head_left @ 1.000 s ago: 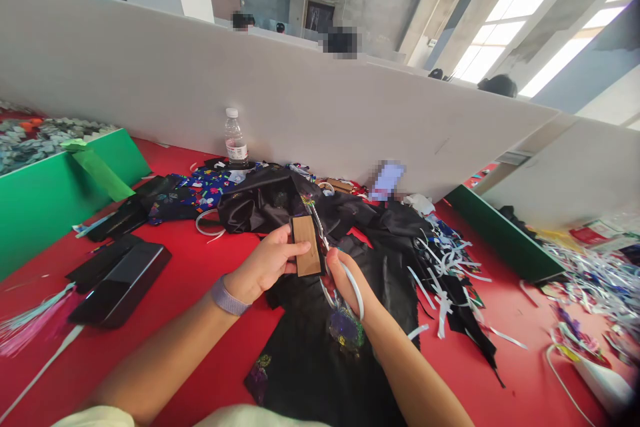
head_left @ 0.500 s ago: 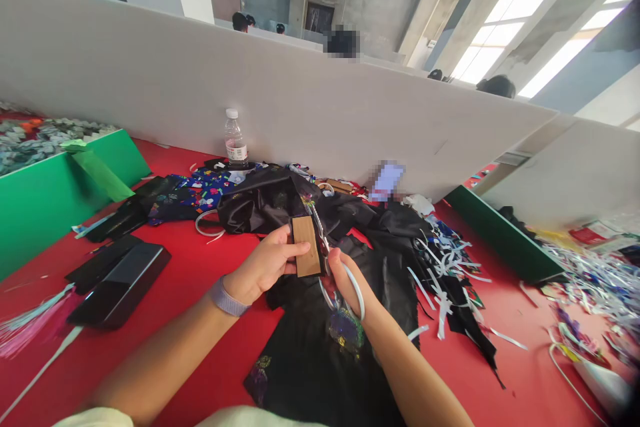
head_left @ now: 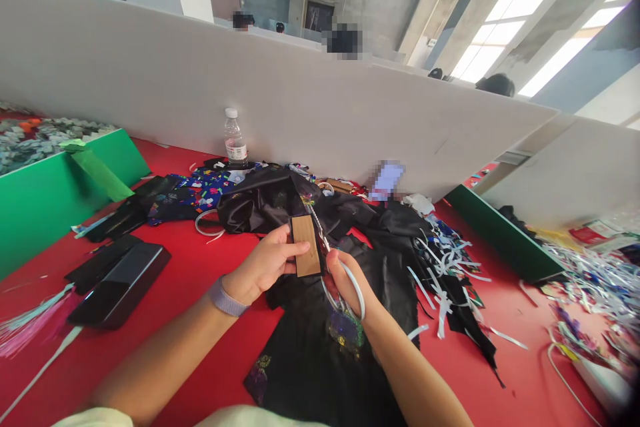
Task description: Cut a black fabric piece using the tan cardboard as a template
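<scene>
My left hand [head_left: 270, 257] is closed on a flat rectangular wooden block [head_left: 306, 247], thumb on its face. A strip of black fabric shows along the block's edges. My right hand [head_left: 347, 280] grips scissors [head_left: 356, 283] with white looped handles; their blades point away from me, close along the block's right edge. How far the blades are apart I cannot make out. Beneath both hands lies black fabric [head_left: 320, 360] with purple and gold patterned patches, and more shiny black fabric [head_left: 265, 197] is bunched behind them.
A water bottle [head_left: 235, 140] stands by the white partition [head_left: 300, 93]. To the left are a black box-like device [head_left: 123, 287] with a cable and a green divider [head_left: 75, 187]. White and black scraps [head_left: 443, 280] lie to the right. A phone [head_left: 387, 180] leans at the back.
The scissors' handles have shifted slightly in my right hand, the lower loop moving a little. My left hand and the wooden block stay in place.
</scene>
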### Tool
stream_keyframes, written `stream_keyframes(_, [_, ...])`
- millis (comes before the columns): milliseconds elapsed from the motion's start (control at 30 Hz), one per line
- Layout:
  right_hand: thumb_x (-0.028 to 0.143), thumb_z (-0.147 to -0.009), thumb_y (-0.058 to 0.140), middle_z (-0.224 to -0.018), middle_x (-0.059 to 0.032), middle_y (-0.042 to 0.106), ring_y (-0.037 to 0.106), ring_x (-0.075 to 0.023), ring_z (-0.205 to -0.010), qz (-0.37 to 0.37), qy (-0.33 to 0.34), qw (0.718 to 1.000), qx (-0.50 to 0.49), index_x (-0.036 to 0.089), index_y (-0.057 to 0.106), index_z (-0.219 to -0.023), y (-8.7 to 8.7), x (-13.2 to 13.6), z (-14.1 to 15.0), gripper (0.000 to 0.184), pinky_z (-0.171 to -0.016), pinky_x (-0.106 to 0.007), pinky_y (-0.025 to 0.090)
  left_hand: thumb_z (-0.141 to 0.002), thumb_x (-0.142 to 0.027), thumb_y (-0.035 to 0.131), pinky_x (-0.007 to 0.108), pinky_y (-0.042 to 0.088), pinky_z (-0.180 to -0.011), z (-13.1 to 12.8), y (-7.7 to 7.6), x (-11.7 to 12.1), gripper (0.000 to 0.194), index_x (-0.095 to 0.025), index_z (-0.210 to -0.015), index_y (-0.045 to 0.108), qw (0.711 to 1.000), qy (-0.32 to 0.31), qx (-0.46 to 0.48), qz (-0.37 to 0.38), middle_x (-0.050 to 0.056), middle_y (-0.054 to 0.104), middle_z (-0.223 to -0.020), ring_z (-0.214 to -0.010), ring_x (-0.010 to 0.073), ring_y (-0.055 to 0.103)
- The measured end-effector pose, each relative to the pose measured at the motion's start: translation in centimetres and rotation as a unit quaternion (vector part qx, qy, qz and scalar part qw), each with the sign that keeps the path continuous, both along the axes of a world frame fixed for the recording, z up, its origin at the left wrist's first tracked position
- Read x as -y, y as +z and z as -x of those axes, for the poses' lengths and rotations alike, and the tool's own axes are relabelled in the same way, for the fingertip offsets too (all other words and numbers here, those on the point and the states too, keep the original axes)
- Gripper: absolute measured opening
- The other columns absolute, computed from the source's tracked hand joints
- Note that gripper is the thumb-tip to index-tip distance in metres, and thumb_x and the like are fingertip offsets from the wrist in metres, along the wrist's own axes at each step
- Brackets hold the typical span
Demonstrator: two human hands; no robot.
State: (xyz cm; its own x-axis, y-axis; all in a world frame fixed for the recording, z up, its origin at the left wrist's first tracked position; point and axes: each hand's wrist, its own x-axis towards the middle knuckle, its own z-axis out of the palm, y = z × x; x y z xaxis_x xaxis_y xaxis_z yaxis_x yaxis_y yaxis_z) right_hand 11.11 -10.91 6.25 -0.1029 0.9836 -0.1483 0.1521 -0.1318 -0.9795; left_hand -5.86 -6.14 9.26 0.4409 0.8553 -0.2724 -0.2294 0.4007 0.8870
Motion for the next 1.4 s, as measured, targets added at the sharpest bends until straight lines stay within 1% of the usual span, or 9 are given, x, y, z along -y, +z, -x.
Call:
stream_keyframes(300, [0.091, -0.071, 0.033, -0.046, 0.0052, 0.041, 0.036, -0.007, -0.036, 0.008, -0.001, 1.0, -0.002, 0.021, 0.041, -0.064, 0.4, -0.2, 0.2, 0.07, -0.037, -0.021, 0.029, -0.074, -0.024, 0.074, 0.032, 0.058, -0.068, 0.0, -0.1, 0.0, 0.036, -0.019, -0.108, 0.062, 1.0, -0.01, 0.006, -0.001, 0.01, 0.069, -0.11, -0.091, 0.023, 0.068])
stream_keyframes(600, [0.087, -0.074, 0.038, -0.045, 0.0072, 0.038, 0.031, -0.0058, -0.034, 0.006, 0.0, 1.0, -0.003, 0.022, 0.039, -0.064, 0.2, -0.1, -0.1, 0.066, -0.033, -0.02, 0.023, -0.074, -0.022, 0.073, 0.031, 0.057, -0.068, 0.0, 0.0, 0.1, 0.035, -0.019, -0.107, 0.063, 1.0, -0.008, 0.008, 0.0, 0.009, 0.069, -0.109, -0.089, 0.0216, 0.068])
stream_keyframes(733, [0.087, -0.075, 0.036, -0.046, 0.0057, 0.041, 0.035, -0.0071, -0.035, 0.01, -0.006, 1.0, -0.001, 0.021, 0.04, -0.064, 0.1, -0.1, 0.0, 0.067, -0.035, -0.021, 0.027, -0.073, -0.023, 0.075, 0.034, 0.058, -0.068, -0.1, 0.1, 0.2, 0.036, -0.019, -0.106, 0.063, 1.0, -0.011, 0.01, 0.003, 0.009, 0.07, -0.107, -0.088, 0.0222, 0.068])
stream_keyframes(833, [0.087, -0.075, 0.038, -0.045, 0.006, 0.041, 0.034, -0.0077, -0.036, 0.004, -0.018, 1.0, -0.008, 0.021, 0.043, -0.066, 0.0, -0.3, 0.0, 0.066, -0.036, -0.022, 0.026, -0.072, -0.023, 0.076, 0.034, 0.058, -0.067, -0.2, 0.3, 0.3, 0.036, -0.019, -0.105, 0.063, 1.0, -0.017, 0.009, 0.011, 0.009, 0.07, -0.106, -0.086, 0.0223, 0.069])
stream_keyframes(933, [0.085, -0.076, 0.04, -0.047, 0.0071, 0.039, 0.033, -0.0086, -0.037, 0.003, -0.065, 0.996, -0.062, 0.02, 0.051, -0.076, 0.2, -0.7, -0.2, 0.065, -0.036, -0.022, 0.026, -0.072, -0.022, 0.076, 0.034, 0.058, -0.068, -0.1, 0.4, 0.2, 0.036, -0.019, -0.106, 0.063, 0.999, -0.013, 0.021, 0.024, 0.008, 0.07, -0.106, -0.086, 0.0216, 0.069])
stream_keyframes(1067, [0.08, -0.071, 0.055, -0.059, 0.0042, 0.052, 0.049, -0.012, -0.05, 0.04, -0.146, 0.968, -0.199, 0.021, 0.053, -0.086, 0.7, -1.5, -0.5, 0.06, -0.048, -0.024, 0.043, -0.073, -0.022, 0.076, 0.033, 0.058, -0.071, 0.3, 0.1, -0.3, 0.035, -0.02, -0.105, 0.063, 0.999, 0.006, 0.033, 0.024, 0.007, 0.071, -0.104, -0.089, 0.022, 0.07])
stream_keyframes(1167, [0.066, -0.068, 0.068, -0.065, 0.002, 0.057, 0.057, -0.0147, -0.059, 0.079, -0.155, 0.955, -0.239, 0.022, 0.053, -0.087, 0.8, -1.9, -0.6, 0.051, -0.059, -0.027, 0.05, -0.073, -0.022, 0.076, 0.032, 0.058, -0.073, 0.4, 0.1, -0.5, 0.037, -0.021, -0.107, 0.062, 0.999, 0.011, 0.033, 0.012, 0.008, 0.071, -0.107, -0.092, 0.0223, 0.07])
stream_keyframes(1267, [0.059, -0.07, 0.068, -0.066, 0.0011, 0.057, 0.059, -0.015, -0.06, 0.091, -0.135, 0.96, -0.228, 0.021, 0.053, -0.087, 0.5, -2.1, -0.7, 0.044, -0.062, -0.028, 0.051, -0.074, -0.021, 0.076, 0.034, 0.059, -0.074, 0.6, 0.3, -0.8, 0.04, -0.021, -0.111, 0.06, 0.999, 0.02, 0.036, -0.004, 0.009, 0.071, -0.112, -0.094, 0.0233, 0.07])
stream_keyframes(1400, [0.06, -0.079, 0.052, -0.067, 0.0013, 0.056, 0.057, -0.0143, -0.059, 0.022, -0.097, 0.993, -0.059, 0.021, 0.051, -0.092, -0.2, -2.4, -1.2, 0.042, -0.061, -0.028, 0.05, -0.073, -0.018, 0.075, 0.035, 0.059, -0.075, 1.7, 0.2, -1.1, 0.038, -0.018, -0.109, 0.061, 0.999, 0.041, 0.014, -0.003, 0.012, 0.071, -0.114, -0.094, 0.0239, 0.071])
